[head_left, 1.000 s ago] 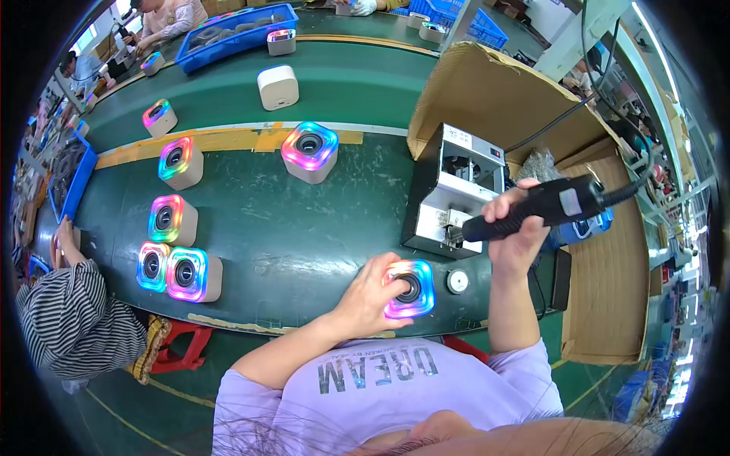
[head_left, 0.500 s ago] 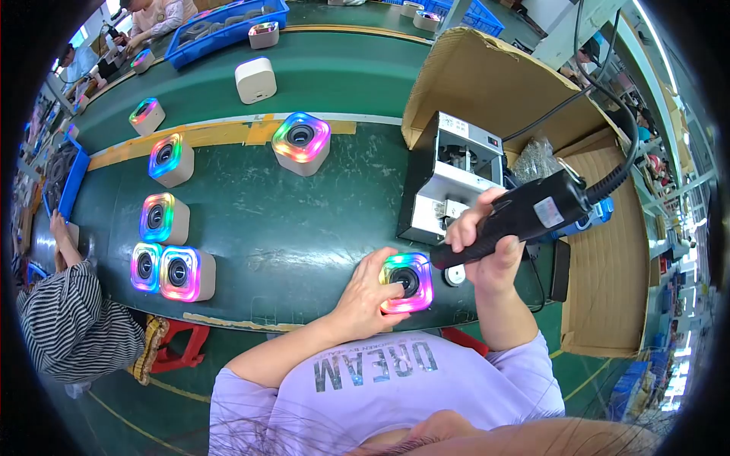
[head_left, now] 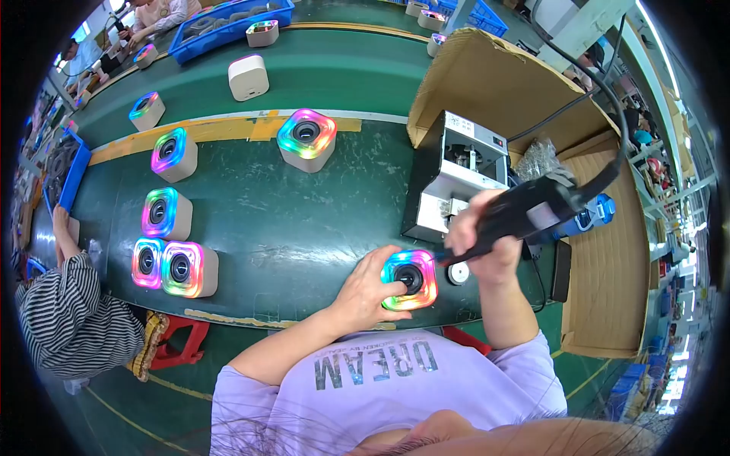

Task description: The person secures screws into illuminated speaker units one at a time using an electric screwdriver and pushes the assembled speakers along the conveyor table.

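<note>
My left hand grips a square speaker with a glowing rainbow rim, its thumb reaching onto the round black centre. Wrapped round a black corded electric screwdriver is my right hand. The tool's tip points left at the speaker's upper right corner; whether it touches is hard to tell. Just right of the speaker lies a small round white-and-metal piece. Behind my right hand stands a black and silver screw-feeder machine.
Several lit speakers stand at the left, including one front speaker; another is farther back. A pale speaker sits on the green belt. Behind the machine stands an open cardboard box. A person in stripes sits at the left.
My right hand has brought the screwdriver from the machine's front left and down to the speaker. My left hand keeps its hold. The pale speaker has shifted left along the belt.
</note>
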`<control>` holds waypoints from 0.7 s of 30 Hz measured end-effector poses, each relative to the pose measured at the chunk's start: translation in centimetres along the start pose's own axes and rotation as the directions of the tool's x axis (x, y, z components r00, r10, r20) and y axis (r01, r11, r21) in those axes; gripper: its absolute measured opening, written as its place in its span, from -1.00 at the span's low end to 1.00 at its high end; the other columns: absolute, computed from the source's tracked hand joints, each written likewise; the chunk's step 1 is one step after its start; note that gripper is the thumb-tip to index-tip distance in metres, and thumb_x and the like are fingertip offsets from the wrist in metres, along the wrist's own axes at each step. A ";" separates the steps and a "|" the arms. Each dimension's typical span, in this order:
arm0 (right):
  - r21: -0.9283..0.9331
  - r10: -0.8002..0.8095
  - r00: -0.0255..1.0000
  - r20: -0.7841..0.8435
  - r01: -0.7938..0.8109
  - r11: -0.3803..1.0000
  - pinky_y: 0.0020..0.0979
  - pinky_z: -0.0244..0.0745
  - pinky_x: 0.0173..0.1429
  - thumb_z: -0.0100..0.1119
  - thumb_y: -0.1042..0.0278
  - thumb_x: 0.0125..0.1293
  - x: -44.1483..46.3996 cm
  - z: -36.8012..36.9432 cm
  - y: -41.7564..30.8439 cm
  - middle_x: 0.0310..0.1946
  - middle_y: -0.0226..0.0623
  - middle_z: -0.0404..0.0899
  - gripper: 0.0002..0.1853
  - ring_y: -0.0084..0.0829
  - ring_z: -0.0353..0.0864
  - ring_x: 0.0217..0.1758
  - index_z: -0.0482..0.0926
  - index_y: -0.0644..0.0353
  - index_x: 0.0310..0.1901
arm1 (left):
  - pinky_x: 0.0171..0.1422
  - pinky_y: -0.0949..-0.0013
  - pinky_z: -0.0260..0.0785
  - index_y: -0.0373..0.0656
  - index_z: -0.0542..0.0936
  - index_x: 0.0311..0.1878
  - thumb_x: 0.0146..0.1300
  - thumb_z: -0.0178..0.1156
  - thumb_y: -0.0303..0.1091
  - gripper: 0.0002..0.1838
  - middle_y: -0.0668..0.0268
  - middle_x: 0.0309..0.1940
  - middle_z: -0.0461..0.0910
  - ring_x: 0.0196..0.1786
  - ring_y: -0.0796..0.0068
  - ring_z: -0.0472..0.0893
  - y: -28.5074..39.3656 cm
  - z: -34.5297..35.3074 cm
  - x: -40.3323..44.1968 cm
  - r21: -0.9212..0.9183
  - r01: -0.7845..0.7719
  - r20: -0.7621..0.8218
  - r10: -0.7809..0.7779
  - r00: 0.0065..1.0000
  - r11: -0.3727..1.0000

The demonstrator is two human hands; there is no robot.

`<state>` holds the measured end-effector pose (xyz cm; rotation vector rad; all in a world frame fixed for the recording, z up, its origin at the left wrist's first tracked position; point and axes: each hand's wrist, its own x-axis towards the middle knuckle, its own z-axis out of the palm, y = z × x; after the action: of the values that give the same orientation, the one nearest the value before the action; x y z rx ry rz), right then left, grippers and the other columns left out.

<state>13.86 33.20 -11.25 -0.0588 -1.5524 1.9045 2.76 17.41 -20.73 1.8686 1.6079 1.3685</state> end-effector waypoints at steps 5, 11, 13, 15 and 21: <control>-0.234 -0.259 0.942 -0.212 0.208 0.950 -0.43 0.35 -0.37 0.20 -0.11 0.10 1.9 -1.8 -1.8 -0.58 -0.37 0.36 -0.40 -0.50 0.38 -0.56 0.28 0.20 -0.04 | 0.12 0.02 0.22 -0.10 0.53 -0.40 -0.38 0.47 -0.19 -0.58 -0.05 0.09 0.20 0.09 -0.11 0.30 0.3 0.1 0.0 0.115 0.063 -0.128 -0.048 0.991 0.991; -0.220 -0.152 0.948 -0.279 0.091 0.971 -0.45 0.34 -0.41 0.25 -0.02 0.09 2.0 -2.1 -0.8 -0.61 -0.34 0.34 -0.44 -0.49 0.36 -0.56 0.27 0.24 -0.11 | 0.08 0.05 0.28 -0.13 0.55 -0.38 -0.43 0.50 -0.18 -0.53 -0.07 0.08 0.20 0.07 -0.11 0.32 0.1 0.0 -0.2 0.188 0.039 -0.112 -0.018 0.994 0.981; -0.199 -0.028 0.949 -0.313 -0.037 0.979 -0.45 0.34 -0.42 0.24 -0.05 0.09 1.4 -1.7 -0.8 -0.62 -0.34 0.34 -0.43 -0.49 0.36 -0.57 0.27 0.24 -0.11 | 0.08 0.04 0.28 -0.13 0.55 -0.37 -0.44 0.51 -0.21 -0.52 -0.08 0.08 0.20 0.07 -0.13 0.32 0.1 -0.1 -0.2 0.189 0.035 -0.118 -0.013 0.993 0.981; -0.162 -0.042 0.952 -0.304 -0.008 0.987 -0.44 0.34 -0.40 0.14 -0.15 0.12 0.2 -1.2 -1.0 -0.60 -0.36 0.34 -0.39 -0.50 0.36 -0.57 0.25 0.23 -0.05 | 0.08 0.04 0.28 -0.13 0.55 -0.37 -0.44 0.51 -0.21 -0.52 -0.08 0.08 0.20 0.08 -0.13 0.32 0.0 -0.1 -0.2 0.187 0.040 -0.125 -0.016 0.992 0.982; -0.104 -0.209 0.953 -0.219 0.190 0.976 -0.46 0.34 -0.39 0.03 -0.33 0.11 -2.9 1.1 -1.3 -0.60 -0.46 0.28 -0.33 -0.55 0.33 -0.58 0.20 0.12 -0.02 | 0.09 0.04 0.27 -0.15 0.54 -0.37 -0.46 0.51 -0.24 -0.52 -0.08 0.09 0.20 0.09 -0.12 0.32 0.1 -0.1 -0.1 0.178 0.029 -0.130 -0.005 0.991 0.984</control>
<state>16.23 30.88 -10.87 -0.1464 -1.4226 1.6155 2.77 17.28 -20.65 1.8943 1.8636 1.4045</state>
